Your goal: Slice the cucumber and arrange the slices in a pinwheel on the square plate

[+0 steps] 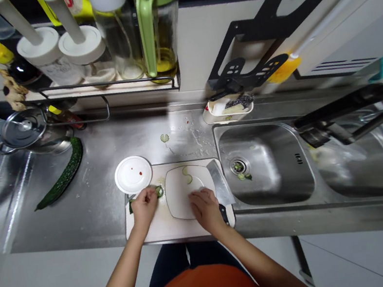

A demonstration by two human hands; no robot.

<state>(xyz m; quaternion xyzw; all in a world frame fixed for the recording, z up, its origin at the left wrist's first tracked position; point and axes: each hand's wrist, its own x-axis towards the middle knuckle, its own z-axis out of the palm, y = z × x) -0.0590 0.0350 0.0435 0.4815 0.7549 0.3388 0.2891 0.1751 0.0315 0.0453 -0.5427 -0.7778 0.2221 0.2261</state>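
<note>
My left hand (146,207) is at the left of the cutting board (188,230), its fingers pinched on a small green cucumber piece (159,191). Another dark green piece (131,205) lies partly hidden behind that hand. A white squarish plate (178,199) rests on the board, with thin curved cucumber strips (187,175) forming an S-like line on it. Over the plate's lower right, my right hand (205,206) has its fingers extended against the surface, just below the strips. A cleaver (222,183) lies at the board's right edge, its black handle beside my right wrist.
A small round white dish (133,174) holding red bits overlaps the board's upper left corner. A whole cucumber (62,177) lies farther left, near a lidded pot (28,130). On the right is a sink (265,165) with cucumber scraps at its drain. Bottles stand on a rack (108,90) above.
</note>
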